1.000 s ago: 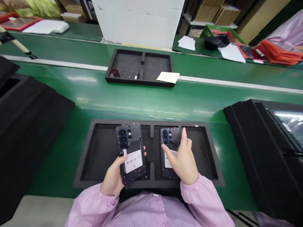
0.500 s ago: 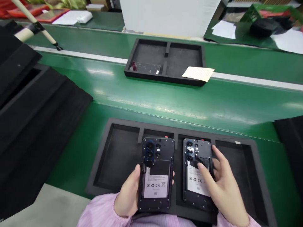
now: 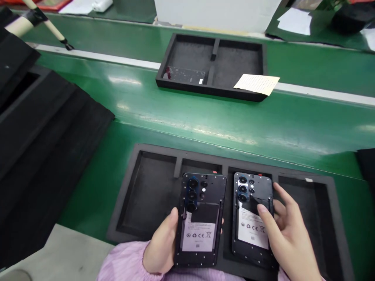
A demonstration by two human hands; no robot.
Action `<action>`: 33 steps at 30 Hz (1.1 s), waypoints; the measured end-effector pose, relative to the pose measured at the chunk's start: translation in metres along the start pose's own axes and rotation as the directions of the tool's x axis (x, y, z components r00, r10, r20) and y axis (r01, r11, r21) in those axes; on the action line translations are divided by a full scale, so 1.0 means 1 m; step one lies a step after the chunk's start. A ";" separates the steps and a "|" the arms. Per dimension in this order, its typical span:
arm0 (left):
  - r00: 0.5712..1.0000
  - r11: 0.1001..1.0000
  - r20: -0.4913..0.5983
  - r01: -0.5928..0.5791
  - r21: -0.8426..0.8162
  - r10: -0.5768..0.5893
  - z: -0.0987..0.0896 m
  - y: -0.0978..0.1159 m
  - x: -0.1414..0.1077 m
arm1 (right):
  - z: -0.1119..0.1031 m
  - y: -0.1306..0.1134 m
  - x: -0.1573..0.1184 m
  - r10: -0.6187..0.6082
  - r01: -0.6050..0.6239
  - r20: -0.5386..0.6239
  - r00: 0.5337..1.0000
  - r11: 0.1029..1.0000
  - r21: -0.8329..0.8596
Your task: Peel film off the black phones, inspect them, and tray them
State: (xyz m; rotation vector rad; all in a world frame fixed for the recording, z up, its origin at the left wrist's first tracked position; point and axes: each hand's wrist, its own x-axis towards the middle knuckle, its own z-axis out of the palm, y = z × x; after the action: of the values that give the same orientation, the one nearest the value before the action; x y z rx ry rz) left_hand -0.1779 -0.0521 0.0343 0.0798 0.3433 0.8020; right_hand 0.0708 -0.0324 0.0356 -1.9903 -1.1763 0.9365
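Note:
My left hand [image 3: 161,244] is wrapped round a smartphone [image 3: 199,230] with its back cover off. Three large camera lenses and a white-labelled battery show on it. In my right hand [image 3: 291,230] is a second open-backed smartphone [image 3: 253,230] of the same look, its thumb lying over the battery's upper edge and a finger along the right side. Both phones are held side by side, backs up, over a black foam tray [image 3: 202,155] with several compartments. A small red tab shows at the top edge of each phone.
A smaller black foam tray [image 3: 211,91] across the green bench [image 3: 140,103] holds a dark glossy panel [image 3: 184,75] and a yellow paper sheet [image 3: 258,83]. Black foam trays [image 3: 55,156] are stacked at the left. A pale pole [image 3: 49,27] stands upper left.
The camera view has shifted, so the far tray appears higher and further right. Both hands keep their hold, and the two phones appear slightly further right in the picture.

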 end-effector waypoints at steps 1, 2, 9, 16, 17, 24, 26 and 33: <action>1.000 1.000 -0.002 0.003 -0.002 -0.003 0.000 0.000 0.000 | 0.000 0.001 0.000 -0.004 0.004 -0.005 1.000 1.000 0.017; 1.000 1.000 -0.010 0.008 -0.001 -0.008 0.001 0.000 0.000 | 0.000 0.001 0.000 -0.006 0.006 -0.011 1.000 0.999 0.035; 0.969 0.999 -0.243 0.044 -0.024 -0.049 -0.003 -0.008 0.005 | -0.002 -0.002 -0.001 -0.040 0.043 -0.116 0.992 0.999 0.023; 0.774 0.939 -0.588 -0.027 0.342 0.236 0.004 -0.012 0.015 | -0.007 0.007 -0.002 -0.091 0.074 -0.118 0.989 0.987 -0.141; 0.786 0.935 -0.568 -0.033 0.353 0.243 0.006 -0.010 0.017 | -0.008 0.009 -0.003 -0.085 0.070 -0.113 0.990 0.989 -0.132; 0.864 0.974 -0.469 -0.091 0.207 0.180 0.014 0.001 0.019 | -0.008 0.011 -0.005 -0.103 0.097 -0.055 0.993 0.991 -0.092; 0.881 0.977 -0.440 -0.100 0.186 0.174 0.015 0.003 0.019 | -0.008 0.012 -0.005 -0.115 0.111 -0.046 0.992 0.990 -0.083; 0.894 0.982 -0.418 -0.106 0.157 0.163 0.017 0.006 0.019 | -0.008 0.013 -0.004 -0.124 0.123 -0.036 0.992 0.991 -0.050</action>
State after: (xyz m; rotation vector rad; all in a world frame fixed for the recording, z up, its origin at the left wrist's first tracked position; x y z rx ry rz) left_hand -0.1640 -0.0333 0.0462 0.0476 0.8180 0.9336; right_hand 0.0811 -0.0426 0.0308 -1.9393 -1.2952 0.8114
